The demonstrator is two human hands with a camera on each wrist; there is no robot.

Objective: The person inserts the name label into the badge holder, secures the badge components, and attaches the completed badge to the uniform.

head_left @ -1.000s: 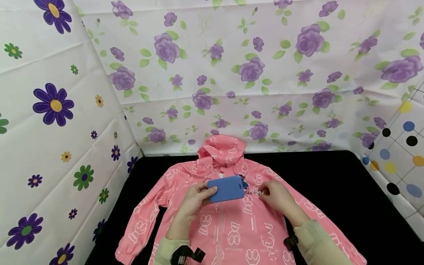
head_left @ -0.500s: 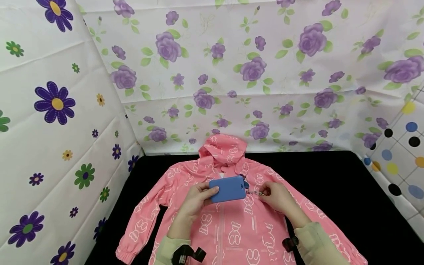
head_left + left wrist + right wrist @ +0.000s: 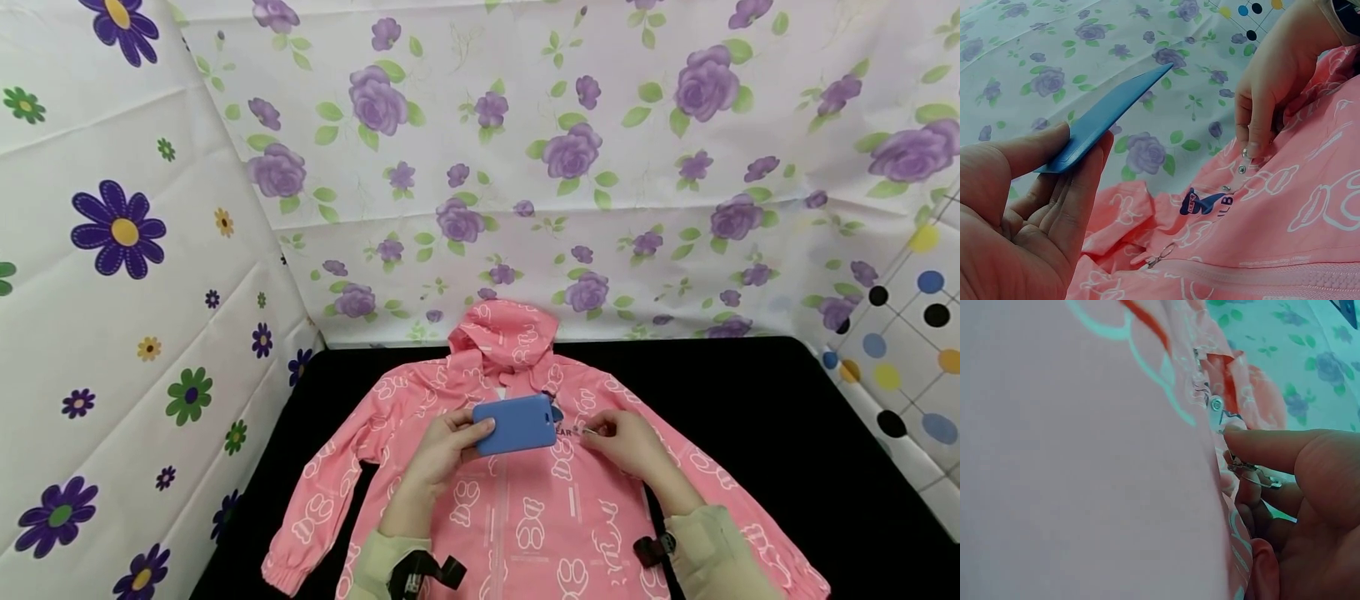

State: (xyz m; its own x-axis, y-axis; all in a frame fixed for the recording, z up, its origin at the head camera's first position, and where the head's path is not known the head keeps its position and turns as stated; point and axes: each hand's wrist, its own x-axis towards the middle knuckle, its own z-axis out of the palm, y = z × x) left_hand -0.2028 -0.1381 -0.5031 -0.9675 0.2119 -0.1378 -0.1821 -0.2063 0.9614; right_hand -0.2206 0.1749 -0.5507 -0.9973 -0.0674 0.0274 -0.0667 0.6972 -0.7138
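Note:
My left hand (image 3: 442, 454) pinches a flat blue card holder (image 3: 517, 425), slotted at its right end, between thumb and fingers. The holder is raised above a pink hooded jacket (image 3: 525, 508) with white line drawings, and the left wrist view shows it nearly edge-on. Over the jacket's right chest, my right hand (image 3: 628, 446) grips a metal pin clip (image 3: 1260, 477) with thumb and fingers. A short clear strap with snap studs (image 3: 1241, 170) extends from those fingertips over the printed lettering. The fingers partly hide the clip.
Beneath the jacket lies a black table (image 3: 720, 383). Its hood (image 3: 506, 337) points to the back wall, a purple-flowered sheet (image 3: 465, 167). A zipper (image 3: 1285, 275) with a ring pull runs down the jacket front. Both sleeves spread outward.
The clip between my right fingers has turned slightly, so less of its metal shows in the head view. The left hand and blue card holder stay almost where they were.

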